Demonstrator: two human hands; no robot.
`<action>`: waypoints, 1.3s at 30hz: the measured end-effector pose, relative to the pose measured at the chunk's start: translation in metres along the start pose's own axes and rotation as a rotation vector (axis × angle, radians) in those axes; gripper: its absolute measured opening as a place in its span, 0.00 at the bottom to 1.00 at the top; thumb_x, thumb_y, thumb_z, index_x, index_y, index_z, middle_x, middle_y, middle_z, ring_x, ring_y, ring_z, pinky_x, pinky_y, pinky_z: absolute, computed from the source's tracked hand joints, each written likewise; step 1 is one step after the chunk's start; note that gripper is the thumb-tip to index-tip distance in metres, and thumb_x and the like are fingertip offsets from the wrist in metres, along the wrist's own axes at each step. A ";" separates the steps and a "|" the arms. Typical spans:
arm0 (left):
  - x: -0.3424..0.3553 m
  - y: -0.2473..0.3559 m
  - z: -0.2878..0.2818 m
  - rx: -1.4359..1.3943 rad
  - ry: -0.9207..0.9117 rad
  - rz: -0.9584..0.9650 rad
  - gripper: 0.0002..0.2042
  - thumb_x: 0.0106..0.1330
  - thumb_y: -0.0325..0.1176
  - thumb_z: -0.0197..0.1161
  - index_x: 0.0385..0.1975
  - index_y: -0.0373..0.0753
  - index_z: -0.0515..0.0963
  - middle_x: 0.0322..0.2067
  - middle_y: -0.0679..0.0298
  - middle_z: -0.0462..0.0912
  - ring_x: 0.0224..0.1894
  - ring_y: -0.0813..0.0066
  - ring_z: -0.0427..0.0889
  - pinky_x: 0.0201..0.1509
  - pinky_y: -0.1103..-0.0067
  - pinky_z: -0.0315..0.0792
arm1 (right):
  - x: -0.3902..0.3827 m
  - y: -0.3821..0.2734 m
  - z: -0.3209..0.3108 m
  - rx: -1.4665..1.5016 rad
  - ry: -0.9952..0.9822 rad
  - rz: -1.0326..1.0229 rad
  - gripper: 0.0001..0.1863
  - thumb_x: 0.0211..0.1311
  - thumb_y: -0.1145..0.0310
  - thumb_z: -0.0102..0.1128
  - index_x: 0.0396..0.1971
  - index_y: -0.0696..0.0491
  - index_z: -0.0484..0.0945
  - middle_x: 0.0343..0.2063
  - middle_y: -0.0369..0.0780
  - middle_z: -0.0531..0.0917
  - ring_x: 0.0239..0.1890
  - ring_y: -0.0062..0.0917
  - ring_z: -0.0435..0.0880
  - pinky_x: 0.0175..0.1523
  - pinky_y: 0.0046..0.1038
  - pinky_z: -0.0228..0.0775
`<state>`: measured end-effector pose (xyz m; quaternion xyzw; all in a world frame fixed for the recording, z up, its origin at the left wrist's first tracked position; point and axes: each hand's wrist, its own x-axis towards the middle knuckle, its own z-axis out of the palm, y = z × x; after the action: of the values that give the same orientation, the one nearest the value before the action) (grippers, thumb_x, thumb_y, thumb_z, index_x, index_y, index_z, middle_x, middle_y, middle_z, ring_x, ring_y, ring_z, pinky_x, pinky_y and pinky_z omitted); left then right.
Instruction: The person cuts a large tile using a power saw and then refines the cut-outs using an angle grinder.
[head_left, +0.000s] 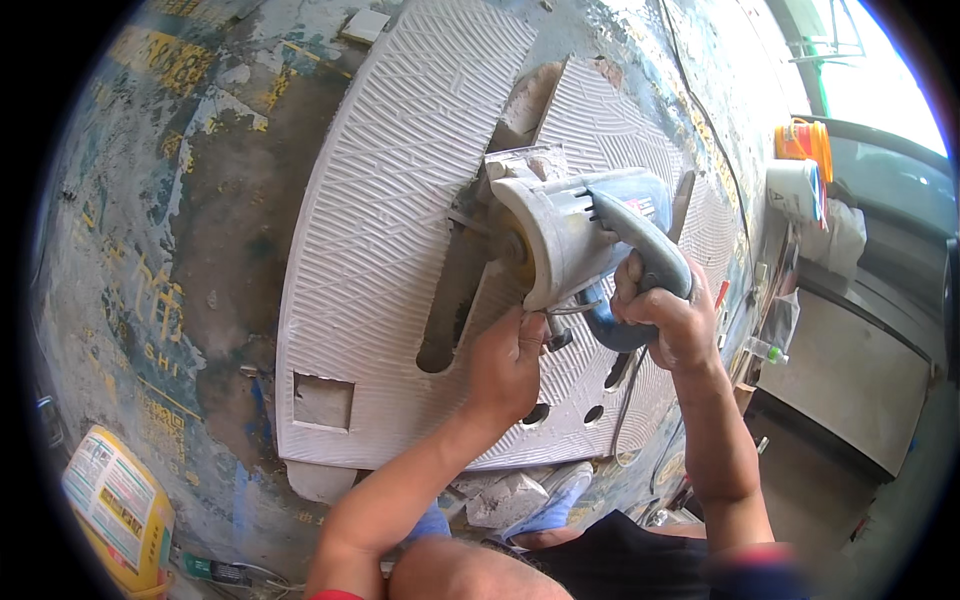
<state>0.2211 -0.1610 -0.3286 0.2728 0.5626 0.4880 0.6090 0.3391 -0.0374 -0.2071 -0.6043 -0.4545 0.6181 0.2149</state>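
Observation:
A grey, dust-covered handheld saw (590, 240) with a round blade (515, 250) rests over a white slab with ridged backing (380, 200). My right hand (670, 310) is closed round the saw's curved handle. My left hand (505, 360) has its fingers pressed at a small bracket and knob on the lower front of the saw. The slab has a long rounded slot (442, 330) under the blade's left side, a square recess (322, 400) and small round holes below my left hand.
Broken white pieces (505, 500) lie by my legs, a yellow jug (112, 505) at the lower left. At right are an orange bucket (805, 140), a white bucket (792, 188), a bottle (765, 350) and a large grey panel (840, 380). A cable (700, 100) runs along the floor.

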 end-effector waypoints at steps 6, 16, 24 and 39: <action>0.006 0.009 0.005 -0.008 -0.025 -0.039 0.15 0.75 0.39 0.50 0.33 0.32 0.74 0.24 0.51 0.78 0.29 0.51 0.79 0.34 0.65 0.69 | 0.002 -0.008 -0.005 -0.097 0.013 -0.008 0.14 0.38 0.77 0.56 0.32 0.60 0.75 0.23 0.37 0.77 0.23 0.18 0.73 0.30 0.20 0.64; 0.022 0.000 0.015 -0.029 -0.085 0.051 0.18 0.77 0.40 0.48 0.39 0.30 0.76 0.29 0.58 0.80 0.31 0.73 0.80 0.36 0.76 0.75 | 0.005 -0.016 -0.016 -0.077 0.024 -0.057 0.15 0.37 0.78 0.57 0.31 0.60 0.74 0.22 0.37 0.77 0.23 0.18 0.73 0.30 0.20 0.64; 0.012 0.006 0.014 -0.034 -0.018 -0.002 0.14 0.74 0.37 0.50 0.34 0.32 0.75 0.27 0.50 0.80 0.32 0.51 0.80 0.36 0.64 0.70 | 0.013 -0.013 -0.014 -0.101 -0.044 -0.036 0.13 0.37 0.77 0.57 0.29 0.60 0.75 0.22 0.37 0.77 0.23 0.19 0.73 0.30 0.21 0.64; 0.031 0.010 0.021 0.002 -0.065 0.019 0.14 0.75 0.37 0.49 0.36 0.31 0.75 0.28 0.50 0.80 0.33 0.53 0.80 0.38 0.65 0.71 | 0.018 -0.022 -0.020 -0.103 -0.017 -0.076 0.14 0.36 0.76 0.58 0.30 0.60 0.74 0.22 0.37 0.76 0.22 0.18 0.71 0.29 0.21 0.63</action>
<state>0.2347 -0.1243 -0.3283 0.2948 0.5404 0.4840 0.6220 0.3479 -0.0055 -0.1962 -0.5917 -0.5102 0.5903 0.2029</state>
